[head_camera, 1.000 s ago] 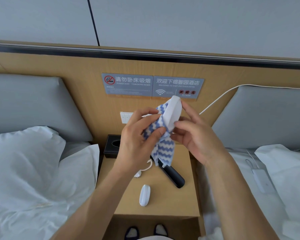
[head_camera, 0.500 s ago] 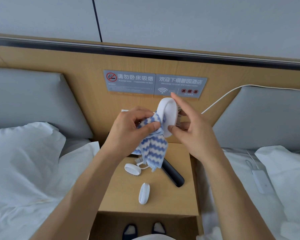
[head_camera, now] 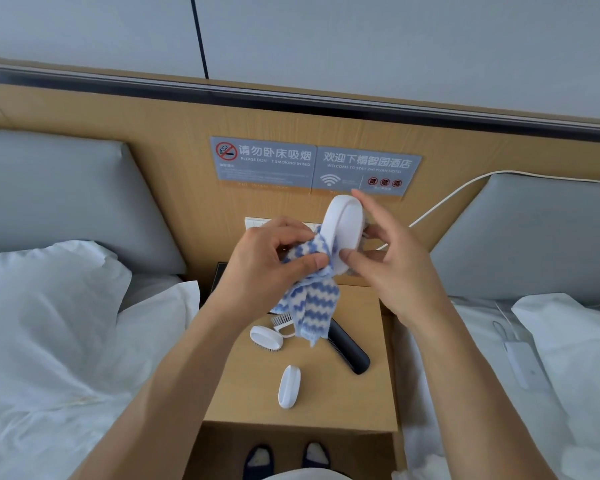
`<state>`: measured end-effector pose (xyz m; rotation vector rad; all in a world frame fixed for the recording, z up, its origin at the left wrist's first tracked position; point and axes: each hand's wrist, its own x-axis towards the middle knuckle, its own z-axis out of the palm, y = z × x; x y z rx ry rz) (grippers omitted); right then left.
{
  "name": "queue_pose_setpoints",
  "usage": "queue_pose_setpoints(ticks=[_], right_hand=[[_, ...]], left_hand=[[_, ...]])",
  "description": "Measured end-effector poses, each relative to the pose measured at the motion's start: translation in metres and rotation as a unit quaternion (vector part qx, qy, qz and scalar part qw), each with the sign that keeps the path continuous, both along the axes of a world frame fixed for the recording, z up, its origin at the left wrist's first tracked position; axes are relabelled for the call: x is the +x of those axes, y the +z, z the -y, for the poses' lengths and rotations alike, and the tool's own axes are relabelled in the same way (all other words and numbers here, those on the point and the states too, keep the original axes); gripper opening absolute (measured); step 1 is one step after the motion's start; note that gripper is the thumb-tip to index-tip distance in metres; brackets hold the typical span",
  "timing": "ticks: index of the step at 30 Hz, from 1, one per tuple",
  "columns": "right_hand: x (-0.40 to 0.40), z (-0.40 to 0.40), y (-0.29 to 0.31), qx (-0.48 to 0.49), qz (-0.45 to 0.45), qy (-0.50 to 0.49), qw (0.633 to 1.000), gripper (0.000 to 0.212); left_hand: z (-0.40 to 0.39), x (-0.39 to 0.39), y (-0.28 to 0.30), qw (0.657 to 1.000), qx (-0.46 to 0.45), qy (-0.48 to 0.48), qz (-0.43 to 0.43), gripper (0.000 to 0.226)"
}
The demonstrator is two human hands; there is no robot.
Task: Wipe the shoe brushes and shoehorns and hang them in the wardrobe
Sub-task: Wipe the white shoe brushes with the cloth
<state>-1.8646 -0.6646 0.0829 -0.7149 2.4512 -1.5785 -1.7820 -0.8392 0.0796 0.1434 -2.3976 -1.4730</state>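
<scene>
Our right hand [head_camera: 392,268] grips a white oval shoe brush [head_camera: 342,233], thumb on its lower end and fingers curled behind its upper end, holding it on edge with the smooth back toward us. Our left hand [head_camera: 274,265] pinches a blue-and-white zigzag cloth [head_camera: 309,306] between thumb and curled fingers and presses it against the left edge of the brush; the free part of the cloth hangs down below both hands.

Directly below the hands stands a wooden nightstand [head_camera: 361,407]. On it, beneath the left hand, a second white brush [head_camera: 266,337] lies on its side with a small white comb-like brush [head_camera: 282,321] touching it from behind. Nearer to us lies a third white oval brush [head_camera: 289,386], on its own. Below the right hand, a long black handle-shaped item [head_camera: 349,353] lies diagonally, its far end hidden by the hanging cloth; we cannot tell what it is.

Behind the hands, two grey signs [head_camera: 314,166] are fixed to the wooden headboard panel [head_camera: 153,126]. A white cable [head_camera: 444,202] runs from behind the right hand to the upper right. White bedding [head_camera: 49,323] lies left of the left arm, and a white power adapter [head_camera: 523,363] rests on the bed right of the right arm.
</scene>
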Motion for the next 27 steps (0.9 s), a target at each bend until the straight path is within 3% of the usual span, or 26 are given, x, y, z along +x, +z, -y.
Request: queue_pose_setpoints(ticks=[6,11,17,27], right_hand=[[0.008,0.003,-0.009,0.058,-0.049,-0.032,0.997,0.089],[0.010,0.001,-0.017,0.106,-0.070,-0.038,0.991,0.077],[0.010,-0.003,-0.012,0.150,-0.156,-0.055,0.975,0.075],[0.002,-0.008,-0.011,0.124,-0.223,-0.030,0.966,0.078]], left_hand=[[0.008,-0.004,0.006,0.997,0.031,0.003,0.064,0.017],[0.011,-0.010,0.011,0.995,0.055,0.006,0.086,0.010],[0.020,-0.020,0.009,0.982,0.070,-0.018,0.176,0.017],[0.033,-0.036,0.018,0.926,0.231,-0.067,0.291,0.056]])
